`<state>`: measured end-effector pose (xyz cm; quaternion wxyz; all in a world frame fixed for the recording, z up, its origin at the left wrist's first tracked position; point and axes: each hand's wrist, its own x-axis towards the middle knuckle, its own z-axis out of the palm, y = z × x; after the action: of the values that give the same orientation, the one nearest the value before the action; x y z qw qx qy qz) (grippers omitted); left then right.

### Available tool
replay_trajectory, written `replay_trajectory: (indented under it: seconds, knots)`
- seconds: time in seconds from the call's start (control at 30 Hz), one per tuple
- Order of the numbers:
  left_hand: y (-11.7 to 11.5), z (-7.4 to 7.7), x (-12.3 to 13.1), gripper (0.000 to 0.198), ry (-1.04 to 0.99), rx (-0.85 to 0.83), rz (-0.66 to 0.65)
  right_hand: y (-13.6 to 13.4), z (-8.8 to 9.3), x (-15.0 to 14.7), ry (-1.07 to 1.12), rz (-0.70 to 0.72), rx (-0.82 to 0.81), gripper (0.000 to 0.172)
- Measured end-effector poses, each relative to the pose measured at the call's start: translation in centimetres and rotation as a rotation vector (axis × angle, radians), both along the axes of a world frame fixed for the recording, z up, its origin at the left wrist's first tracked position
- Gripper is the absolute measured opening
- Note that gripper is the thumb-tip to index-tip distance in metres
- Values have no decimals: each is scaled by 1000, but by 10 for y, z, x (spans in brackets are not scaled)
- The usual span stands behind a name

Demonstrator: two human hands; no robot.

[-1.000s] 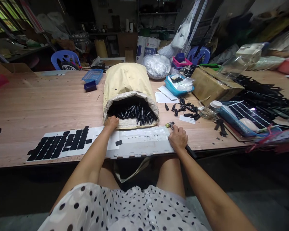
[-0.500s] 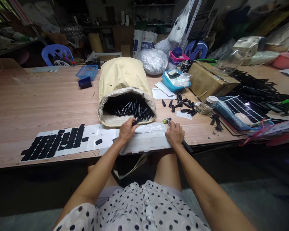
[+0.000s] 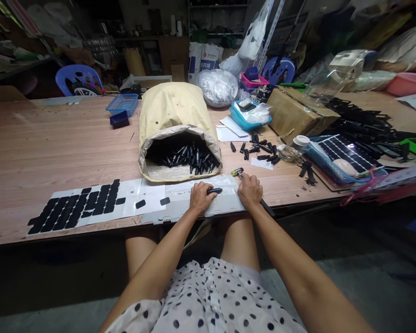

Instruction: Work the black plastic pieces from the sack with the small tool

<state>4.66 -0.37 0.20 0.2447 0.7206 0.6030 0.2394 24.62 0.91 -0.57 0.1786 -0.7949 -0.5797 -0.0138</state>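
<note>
My left hand (image 3: 201, 199) is closed on a small black tapered part (image 3: 215, 190), held over the grey-white board (image 3: 225, 202) at the table's front edge. My right hand (image 3: 250, 190) grips a small hammer (image 3: 237, 172); its yellowish head shows beyond the fingers and its black handle runs back under the wrist. Just behind the board lies a pale yellow sack (image 3: 175, 108) on its side, its mouth towards me. Many similar black parts (image 3: 190, 157) fill the opening. Left of my left hand, black rounded patches (image 3: 69, 208) sit on a white sheet (image 3: 130, 199).
Loose black parts (image 3: 263, 148) lie right of the sack, near a cardboard box (image 3: 294, 113). A blue tray with a striped panel (image 3: 350, 155) is further right. Blue baskets (image 3: 123, 104) stand left of the sack. The table's front edge runs just before my lap.
My left hand has moved from the sack's mouth to the right and nearer me, bringing a black part over the board. My right hand keeps hold of the hammer. The view has shifted slightly.
</note>
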Motion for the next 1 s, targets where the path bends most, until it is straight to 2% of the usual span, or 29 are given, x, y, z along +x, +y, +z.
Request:
replay_trajectory:
  seconds: [0.17, 0.33, 0.53, 0.8, 1.0]
  knots:
    - [-1, 2, 2, 7, -7, -13, 10, -17, 6, 5, 247, 75, 123, 44]
    - [-2, 4, 4, 8, -17, -21, 15, -52, 7, -14, 435, 281, 174, 42]
    - [-2, 7, 5, 9, 1, -48, 20, -67, 4, -32, 441, 384, 299, 41]
    - [-1, 6, 7, 8, -8, -52, 17, -69, 5, -42, 440, 423, 314, 41]
    - [0, 3, 9, 9, -4, -61, 17, -65, 1, -42, 394, 427, 252, 41]
